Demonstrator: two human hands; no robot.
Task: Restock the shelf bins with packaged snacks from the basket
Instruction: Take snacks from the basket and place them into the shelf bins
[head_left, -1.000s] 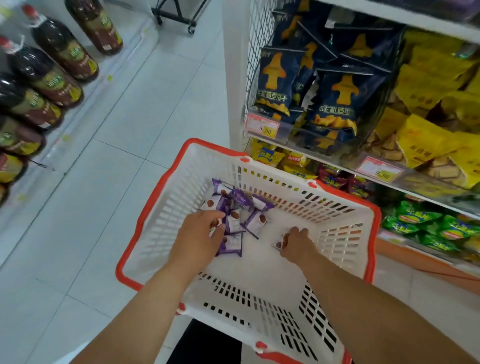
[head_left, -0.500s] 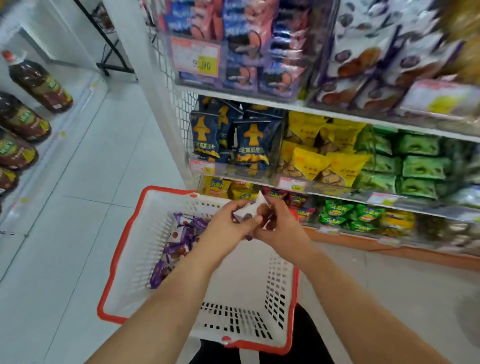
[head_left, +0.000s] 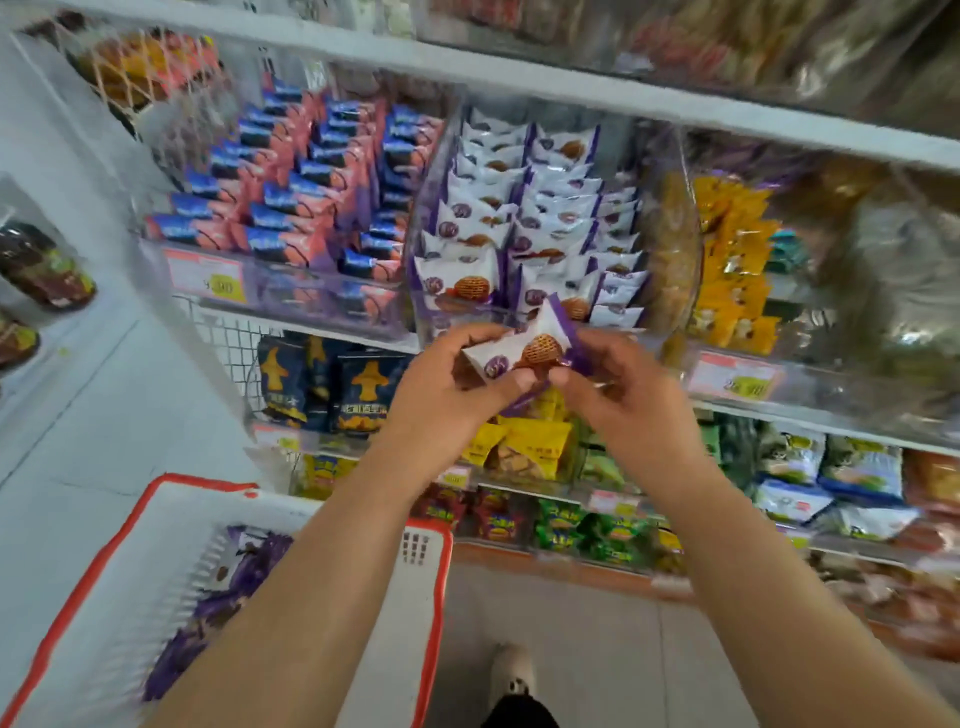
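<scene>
Both hands raised in front of the shelving, close together, sharing a small stack of snack packets (head_left: 524, 349) (white wrapper, purple edges, round brown biscuit printed on the front). Left hand (head_left: 457, 387): thumb across the lower front of the top packet, fingers curled behind. Right hand (head_left: 618, 384): fingers curled round the purple right-hand end of the stack. At least 2 packets held; exact count cannot be told, the lower ones are mostly covered.

The held packets sit just in front of and slightly below the front lip of a clear shelf bin (head_left: 670, 249). That bin holds rows of matching white-and-purple packets (head_left: 524, 218) standing on edge.

Left neighbour: bin of blue-and-pink packets (head_left: 311, 192), price label (head_left: 210, 278) on its front. Right neighbour: yellow packets (head_left: 737, 260).

White basket (head_left: 410, 623) with red rim at lower left, below the left forearm; more purple-wrapped snacks (head_left: 234, 582) lie inside, blurred. Dark blue bags (head_left: 363, 389) on the shelf below.
</scene>
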